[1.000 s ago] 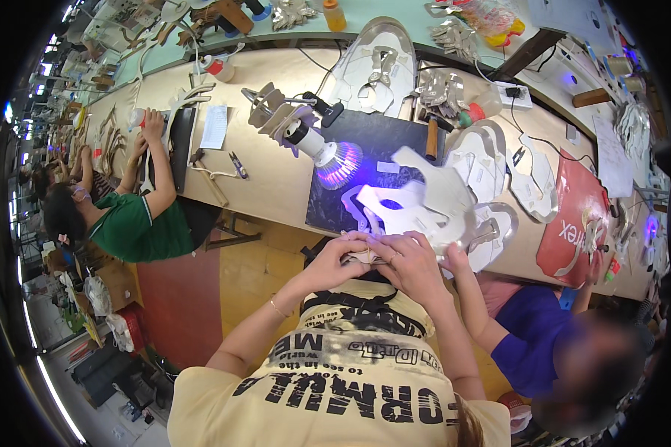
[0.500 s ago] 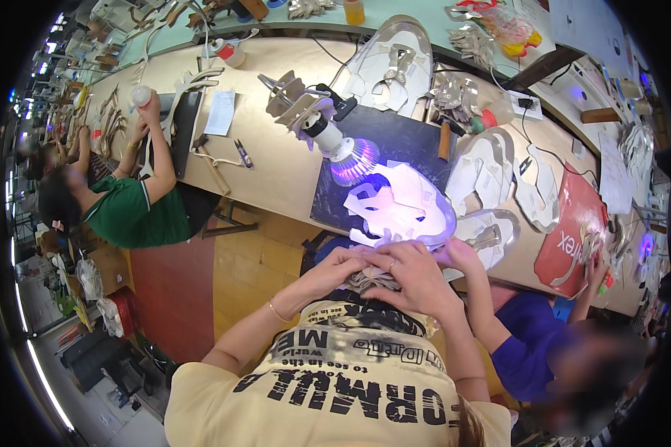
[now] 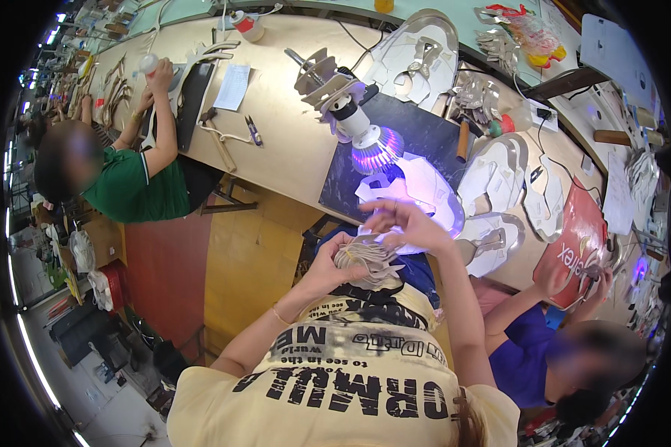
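A bundle of thin, flat grey pieces [image 3: 368, 262], fanned out like a stack of cut leather or fabric, is in front of my chest. My left hand [image 3: 329, 268] is closed round its left side, thumb along the near face. A thin yellowish band or thread seems to cross the stack. Above and to the right of it, my right hand [image 3: 411, 225] is raised with its fingers apart and nothing visible in them. Just beyond that hand lie white shoe-pattern pieces on a clear template [image 3: 425, 190], lit purple by a lamp [image 3: 376, 151].
More white pieces on templates [image 3: 492, 175] lie to the right, near a wooden-handled tool [image 3: 463, 141]. A hammer [image 3: 220, 141] and snips [image 3: 254, 131] rest on the table [image 3: 291, 141] at left. Co-workers sit on both sides, in green [image 3: 138, 182] and purple [image 3: 525, 350].
My right hand has come off the bundle and lifted up, fingers spreading. The left hand keeps its hold, and more of the stack shows. The right co-worker's arm has drawn away to the right.
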### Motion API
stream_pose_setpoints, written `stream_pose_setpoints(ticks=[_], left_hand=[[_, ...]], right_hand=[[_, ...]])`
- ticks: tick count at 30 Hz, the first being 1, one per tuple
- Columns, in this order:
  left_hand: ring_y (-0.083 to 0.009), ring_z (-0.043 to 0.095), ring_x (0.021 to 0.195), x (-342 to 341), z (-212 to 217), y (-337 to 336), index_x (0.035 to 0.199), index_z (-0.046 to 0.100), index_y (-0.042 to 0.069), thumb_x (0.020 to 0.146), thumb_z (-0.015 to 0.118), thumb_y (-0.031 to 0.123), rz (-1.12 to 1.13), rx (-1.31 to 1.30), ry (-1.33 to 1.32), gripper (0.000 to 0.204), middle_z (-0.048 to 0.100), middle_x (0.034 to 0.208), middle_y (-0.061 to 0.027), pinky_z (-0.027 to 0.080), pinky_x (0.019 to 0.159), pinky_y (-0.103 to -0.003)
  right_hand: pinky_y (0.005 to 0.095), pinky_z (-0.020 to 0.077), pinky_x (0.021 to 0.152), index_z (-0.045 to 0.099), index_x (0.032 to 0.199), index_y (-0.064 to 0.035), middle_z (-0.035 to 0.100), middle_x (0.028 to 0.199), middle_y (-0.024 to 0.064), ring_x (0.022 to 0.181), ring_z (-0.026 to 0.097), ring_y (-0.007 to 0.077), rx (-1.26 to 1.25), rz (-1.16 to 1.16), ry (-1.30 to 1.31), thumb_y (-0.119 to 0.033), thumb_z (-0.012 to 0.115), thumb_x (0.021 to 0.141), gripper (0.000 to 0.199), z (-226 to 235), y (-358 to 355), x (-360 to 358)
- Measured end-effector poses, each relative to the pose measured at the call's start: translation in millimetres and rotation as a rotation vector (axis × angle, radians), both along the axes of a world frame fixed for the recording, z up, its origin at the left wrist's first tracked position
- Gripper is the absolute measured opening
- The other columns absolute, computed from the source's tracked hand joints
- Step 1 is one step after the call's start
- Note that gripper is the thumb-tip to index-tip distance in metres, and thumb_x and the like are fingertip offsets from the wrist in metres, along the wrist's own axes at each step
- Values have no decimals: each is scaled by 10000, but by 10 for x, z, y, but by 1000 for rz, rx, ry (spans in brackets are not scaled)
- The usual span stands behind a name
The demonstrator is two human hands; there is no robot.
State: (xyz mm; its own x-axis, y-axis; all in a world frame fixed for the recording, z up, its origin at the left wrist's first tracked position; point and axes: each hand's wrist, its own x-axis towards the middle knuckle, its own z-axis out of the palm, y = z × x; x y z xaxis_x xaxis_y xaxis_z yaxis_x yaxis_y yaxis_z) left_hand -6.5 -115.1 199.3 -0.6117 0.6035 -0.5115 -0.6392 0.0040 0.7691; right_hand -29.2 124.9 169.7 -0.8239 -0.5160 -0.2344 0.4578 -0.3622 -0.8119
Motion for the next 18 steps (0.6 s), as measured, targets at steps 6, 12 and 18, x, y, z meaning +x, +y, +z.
stream_pose_setpoints(ticks=[6,12,18], left_hand=[[-61,565,970,-101,60,-196,1192,534,6,864,710,48,139,-132,53,374,616,1079,-18,468,869,-230],[-114,574,925,-243,67,-298,1094,594,8,812,642,-2,114,-274,496,286,592,958,-30,455,842,-241],[-145,583,830,-648,-380,-115,997,617,-10,832,617,108,-186,-427,532,203,630,888,-100,476,762,-288]], right_hand=[[418,498,713,657,1040,-38,633,929,118,854,632,274,1387,-268,389,-336,782,756,430,-1168,-181,-491],[394,496,681,642,938,-58,651,927,101,836,658,258,1216,-366,542,-269,732,841,249,-1259,-163,-454],[257,552,672,576,1084,0,699,1021,131,806,680,135,483,-907,-59,-65,629,940,166,-1027,319,-181]])
